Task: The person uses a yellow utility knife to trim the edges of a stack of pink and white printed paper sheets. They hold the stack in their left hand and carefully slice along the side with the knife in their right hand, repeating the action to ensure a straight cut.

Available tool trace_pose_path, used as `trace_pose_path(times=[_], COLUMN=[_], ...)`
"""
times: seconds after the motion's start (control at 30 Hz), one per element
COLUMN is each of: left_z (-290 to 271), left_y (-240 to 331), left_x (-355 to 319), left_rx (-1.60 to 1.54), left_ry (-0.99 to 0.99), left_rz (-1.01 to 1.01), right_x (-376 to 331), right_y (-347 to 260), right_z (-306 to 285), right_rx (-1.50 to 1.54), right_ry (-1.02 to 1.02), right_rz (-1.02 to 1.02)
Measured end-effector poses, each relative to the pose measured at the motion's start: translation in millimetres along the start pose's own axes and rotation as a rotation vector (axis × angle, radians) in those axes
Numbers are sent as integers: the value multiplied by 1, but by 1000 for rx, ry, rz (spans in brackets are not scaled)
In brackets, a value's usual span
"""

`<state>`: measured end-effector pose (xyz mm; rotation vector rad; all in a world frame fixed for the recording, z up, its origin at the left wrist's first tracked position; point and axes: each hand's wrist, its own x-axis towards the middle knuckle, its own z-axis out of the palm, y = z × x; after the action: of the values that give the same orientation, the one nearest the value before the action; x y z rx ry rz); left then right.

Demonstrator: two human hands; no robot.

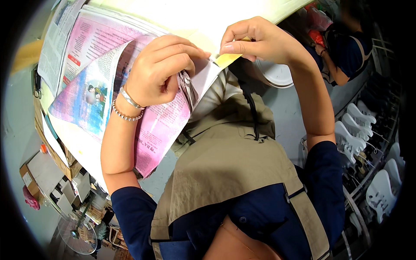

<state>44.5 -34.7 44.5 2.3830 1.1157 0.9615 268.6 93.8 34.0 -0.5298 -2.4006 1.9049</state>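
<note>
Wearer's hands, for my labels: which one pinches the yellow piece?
The right hand, bare-wristed, thumb on the yellow piece; the left hand, over newspaper, wears bracelets.

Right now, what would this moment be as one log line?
left hand: over pink-printed newspaper sheets | right hand: pinching flat yellow piece | surface: pale tabletop

Small printed lines cross the pink newspaper sheets [167, 125], one bearing a red printed box [74, 60]; columns on the grey newspaper [53, 65] look too fine to read from here.
</note>
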Motion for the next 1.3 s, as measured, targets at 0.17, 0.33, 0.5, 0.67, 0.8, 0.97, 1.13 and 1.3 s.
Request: trace_pose_path(times=[0.17,0.33,0.5,0.67,0.8,0.97,1.13,1.3], left_z=[-1,-1,-10,3,-5,-4,-8,-17], left_y=[0,-8,-6,-39,-42,-62,-37,-11], left_x=[0,-3,1,-17,-19,-24,-20,-10], left_rx=[-4,-53,-246,-750,-932,-937,-892,-379], left_ry=[11,-34,14,209,275,350,310,86], left_rz=[30,7,-70,-120,-169,-81,-274,-69], right_x=[-14,-19,-18,-15,-9,6,-13,-70], right_y=[-5,-16,-32,-40,-47,-39,-32,-35], right_z=[1,25,71,132,184,256,207,123], right_rx=[-11,16,239,284,326,249,198,385], right_ry=[105,149,104,39,-27,-206,-150,489], right_rz=[112,105,153,183,129,-131,-139,236])
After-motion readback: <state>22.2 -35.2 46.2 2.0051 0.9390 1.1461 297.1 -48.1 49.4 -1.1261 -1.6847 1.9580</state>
